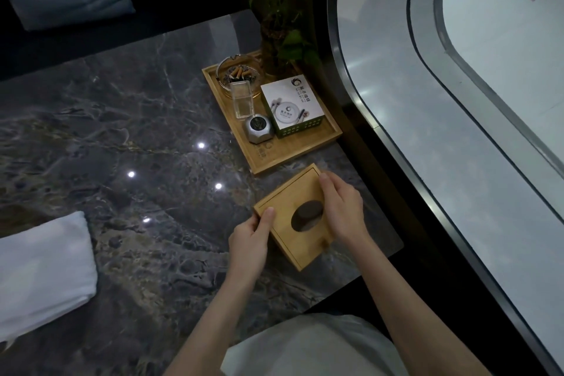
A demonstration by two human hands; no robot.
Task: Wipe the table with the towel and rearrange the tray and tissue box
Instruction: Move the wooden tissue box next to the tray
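Gripped: tissue box (300, 220) between left hand (248, 236) and right hand (341, 207) (skewed); tray (271, 128) just beyond.

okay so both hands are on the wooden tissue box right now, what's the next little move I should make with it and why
Probably turn the tissue box square and slide it up beside the tray. The left hand and right hand grip its opposite sides, it sits skewed near the table corner, and the towel lies set aside at the left, suggesting wiping may be finished.
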